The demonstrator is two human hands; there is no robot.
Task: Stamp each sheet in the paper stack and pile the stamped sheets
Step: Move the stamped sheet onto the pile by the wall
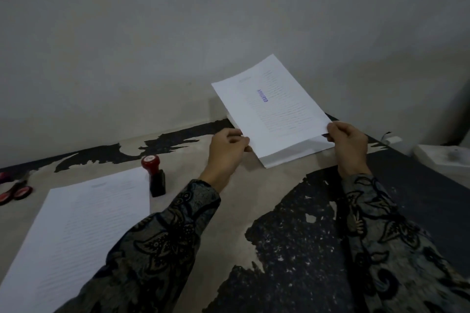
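Head view. Item one: a stamped sheet (269, 107), printed text with a purple mark near its middle, held tilted in the air above the far pile (292, 154). The left hand (226, 150) pinches its near-left corner between thumb and fingers; the right hand (347, 143) pinches its near-right corner. Both hands grasp this one sheet, which lies between them and extends away from them toward the wall. A two-corner hold keeps thin paper flat and squared, which suits lowering it true onto the pile below; the step in hand appears to be piling a sheet already stamped.

Item two: the far pile, white sheets stacked on the worktop (292, 249) directly beneath the held sheet, near the wall. Its near edge shows just below the sheet's lower edge.

Item three: the paper stack (84, 226), printed sheets lying flat at the near left, partly covered by the left patterned sleeve (162, 241). No stamp mark is visible on its top sheet, so it is judged the unstamped supply.

Item four: the stamp (155, 178), red knob on a black body, standing upright just beside the stack's far-right corner, within reach and untouched.

Item five: red-handled scissors (15, 192) at the far left edge, well apart from the paper.

Item six: the worktop itself, dark surface with pale worn patches.
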